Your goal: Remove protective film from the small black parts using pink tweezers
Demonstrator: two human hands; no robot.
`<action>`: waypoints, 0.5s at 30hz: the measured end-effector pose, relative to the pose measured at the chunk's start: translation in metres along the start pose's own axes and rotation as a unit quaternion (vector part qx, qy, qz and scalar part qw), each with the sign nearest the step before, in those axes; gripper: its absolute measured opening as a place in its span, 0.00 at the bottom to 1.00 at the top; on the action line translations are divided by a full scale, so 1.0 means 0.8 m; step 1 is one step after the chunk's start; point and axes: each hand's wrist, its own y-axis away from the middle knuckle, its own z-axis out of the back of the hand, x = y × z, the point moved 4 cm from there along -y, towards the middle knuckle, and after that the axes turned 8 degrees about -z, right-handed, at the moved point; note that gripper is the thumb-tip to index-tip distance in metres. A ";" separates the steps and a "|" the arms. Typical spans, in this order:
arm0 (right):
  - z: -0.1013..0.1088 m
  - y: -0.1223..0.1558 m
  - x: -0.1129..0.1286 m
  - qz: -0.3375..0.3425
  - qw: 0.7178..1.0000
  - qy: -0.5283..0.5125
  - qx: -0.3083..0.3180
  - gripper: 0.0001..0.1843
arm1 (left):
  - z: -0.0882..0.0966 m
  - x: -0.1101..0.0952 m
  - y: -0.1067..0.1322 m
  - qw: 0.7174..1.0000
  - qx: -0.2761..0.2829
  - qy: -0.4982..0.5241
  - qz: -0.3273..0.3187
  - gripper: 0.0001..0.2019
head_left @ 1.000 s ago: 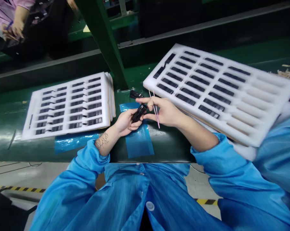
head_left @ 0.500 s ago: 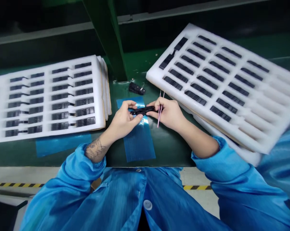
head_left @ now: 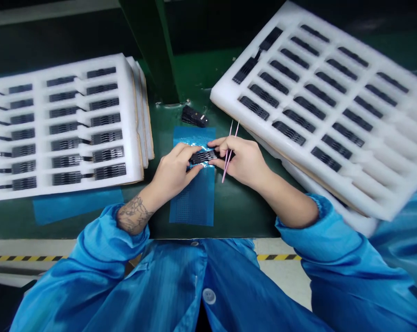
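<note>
My left hand (head_left: 174, 170) grips the left end of a black ribbed part (head_left: 204, 157) between fingers and thumb, while my right hand (head_left: 245, 161) pinches its right end and also keeps pink tweezers (head_left: 225, 169) tucked among the fingers, tips pointing toward 12 o'clock. The part lies crosswise over the upper half of a blue perforated sheet (head_left: 192, 203); whether it touches the sheet I cannot tell. Between 11 and 12 o'clock, just past the sheet's far edge, a small black bundle (head_left: 193, 116) sits on the green bench (head_left: 243, 212). At 2 o'clock a tilted white foam tray (head_left: 222, 94) holds rows of black pieces in its slots. At 9 o'clock a stack of foam trays (head_left: 131, 143) carries more of them in paired columns, with a second blue sheet (head_left: 79, 206) at 8 o'clock, by its near edge. A green post (head_left: 156, 50) rises at 11 o'clock.
</note>
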 end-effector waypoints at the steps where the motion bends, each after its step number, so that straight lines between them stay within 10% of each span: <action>1: -0.001 0.000 0.000 -0.002 1.000 -0.005 -0.006 0.18 | 0.000 0.000 0.000 1.000 0.002 -0.004 -0.005 0.18; 12: 0.012 -0.001 0.013 0.071 0.993 0.069 -0.072 0.17 | 0.028 0.012 -0.003 0.989 -0.131 0.007 0.071 0.09; 15: 0.002 -0.001 0.011 0.096 0.985 0.143 0.000 0.17 | 0.032 0.020 -0.005 0.979 -0.175 -0.009 0.100 0.09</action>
